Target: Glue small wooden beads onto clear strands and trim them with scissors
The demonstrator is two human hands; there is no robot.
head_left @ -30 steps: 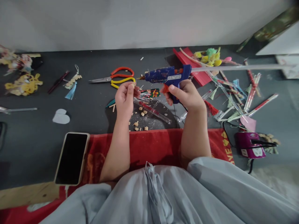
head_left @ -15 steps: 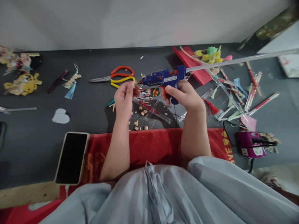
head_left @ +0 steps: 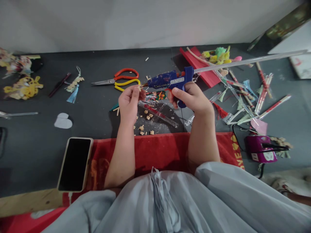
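Observation:
My right hand [head_left: 190, 97] is wrapped round the handle of a blue glue gun [head_left: 165, 79], from whose back end a long clear glue stick [head_left: 245, 61] juts to the right. The nozzle points left and meets the fingertips of my left hand [head_left: 130, 102]. Those fingers pinch a small pale wooden piece [head_left: 139, 88], mostly covered by them. Scissors [head_left: 121, 79] with one red and one yellow handle lie just behind my left hand. Below the glue gun are a patterned bundle with white strands [head_left: 157, 96] and several little wooden bits [head_left: 148, 116].
A phone [head_left: 75, 165] lies at the front left, beside a red towel [head_left: 160, 149] along the table edge. Tassels and red-and-clear tubes [head_left: 263, 94] crowd the right, near a purple box with a black cable [head_left: 259, 149]. A white heart-shaped piece [head_left: 63, 120] rests at left.
Both hands hold nearly the same pose, with the nozzle still at the left fingertips. The glue stick's far end has tipped up very slightly.

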